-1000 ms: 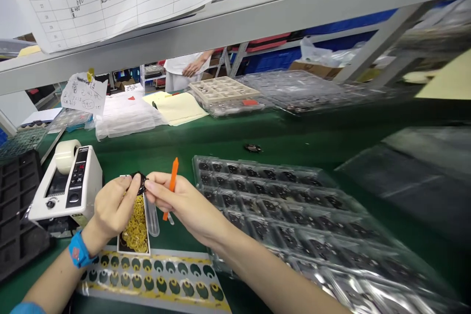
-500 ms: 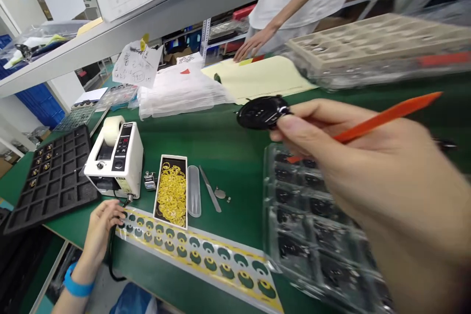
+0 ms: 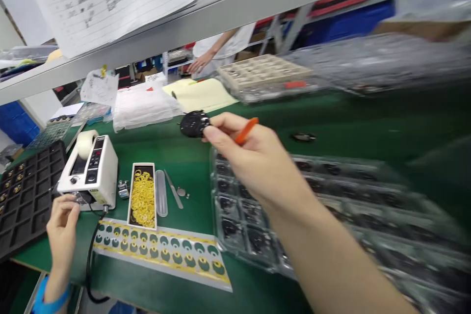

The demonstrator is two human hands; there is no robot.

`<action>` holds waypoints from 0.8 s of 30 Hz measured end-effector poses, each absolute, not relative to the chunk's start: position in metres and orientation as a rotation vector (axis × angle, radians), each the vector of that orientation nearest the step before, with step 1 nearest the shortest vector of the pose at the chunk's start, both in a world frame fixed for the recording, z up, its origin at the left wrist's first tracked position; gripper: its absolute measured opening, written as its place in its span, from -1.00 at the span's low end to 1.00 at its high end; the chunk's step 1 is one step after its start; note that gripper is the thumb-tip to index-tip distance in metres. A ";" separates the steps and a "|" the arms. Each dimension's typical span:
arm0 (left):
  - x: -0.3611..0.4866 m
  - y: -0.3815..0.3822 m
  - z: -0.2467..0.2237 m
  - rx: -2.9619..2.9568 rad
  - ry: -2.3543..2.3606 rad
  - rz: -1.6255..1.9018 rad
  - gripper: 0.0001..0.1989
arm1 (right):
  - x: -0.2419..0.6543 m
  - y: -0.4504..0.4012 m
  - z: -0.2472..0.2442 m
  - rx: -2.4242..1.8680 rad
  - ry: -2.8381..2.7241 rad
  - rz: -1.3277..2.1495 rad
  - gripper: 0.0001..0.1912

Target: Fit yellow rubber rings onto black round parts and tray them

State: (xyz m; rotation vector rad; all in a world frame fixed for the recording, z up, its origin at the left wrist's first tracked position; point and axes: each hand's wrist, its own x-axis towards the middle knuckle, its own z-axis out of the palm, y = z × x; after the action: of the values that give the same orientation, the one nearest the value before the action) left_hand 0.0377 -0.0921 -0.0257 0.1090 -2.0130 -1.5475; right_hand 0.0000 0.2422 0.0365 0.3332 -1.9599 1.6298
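While the right hand (image 3: pixel 253 157) pinches the black disc (image 3: pixel 194 123) and orange stick (image 3: pixel 246 130), keep it level; the left hand (image 3: pixel 62 223), fingers curled, should pull squarely at the tape dispenser (image 3: pixel 88 169) near the tabletop's left edge.

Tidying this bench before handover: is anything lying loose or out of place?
Mostly orderly. One small black round part lies alone on the green mat, outside the clear plastic tray. A slim metal tool and a small silver disc also lie loose beside the box of yellow rings.
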 end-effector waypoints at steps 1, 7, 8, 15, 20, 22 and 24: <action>0.035 -0.093 -0.017 -0.005 -2.126 -1.446 -0.77 | 0.000 0.242 0.039 0.338 -1.976 1.620 -0.63; 0.014 -0.082 0.034 -0.615 -2.657 -0.942 -0.81 | 0.006 0.234 0.042 0.416 -2.063 1.617 -0.60; 0.014 -0.077 0.042 -0.633 -2.652 -0.964 -0.79 | 0.006 0.232 0.040 0.430 -2.083 1.640 -0.58; 0.003 -0.017 0.065 -1.024 -2.370 -1.626 -0.71 | -0.005 0.214 0.027 0.708 -2.248 2.053 -0.45; -0.009 0.007 0.053 -1.107 -2.365 -1.732 -0.66 | -0.008 0.210 0.033 0.802 -2.244 2.188 -0.42; -0.018 0.008 0.048 -1.095 -2.359 -1.749 -0.65 | -0.011 0.211 0.033 0.897 -2.240 2.198 -0.45; -0.026 0.009 0.043 -1.092 -2.371 -1.758 -0.64 | -0.012 0.211 0.031 0.962 -2.245 2.200 -0.46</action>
State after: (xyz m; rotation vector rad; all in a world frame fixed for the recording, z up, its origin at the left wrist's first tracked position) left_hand -0.0256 0.0089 0.0432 -1.0917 -2.3706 -1.7584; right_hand -0.0124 0.2113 0.0314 0.9622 -2.2450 2.2005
